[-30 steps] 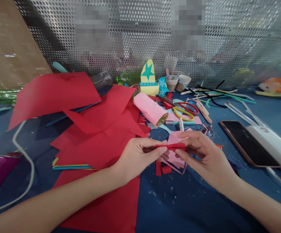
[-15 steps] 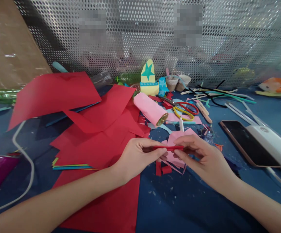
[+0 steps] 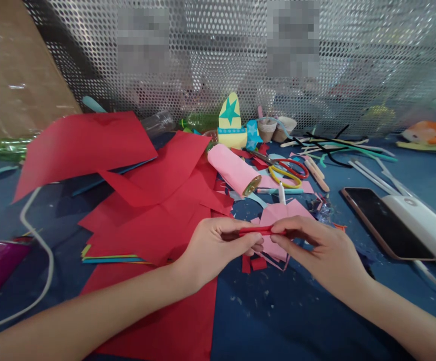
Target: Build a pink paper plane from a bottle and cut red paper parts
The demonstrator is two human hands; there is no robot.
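Near the middle of the desk (image 3: 278, 311), just above the pink scraps (image 3: 278, 214), we hold a thin rolled red paper strip (image 3: 261, 231) level between both hands. Our left hand (image 3: 213, 246) pinches its left end and our right hand (image 3: 319, 250) pinches its right end. We judge the roll could spring open if either pinch slackens, or crease if we squeeze too hard. A dropped strip might vanish among the red sheets (image 3: 153, 220).
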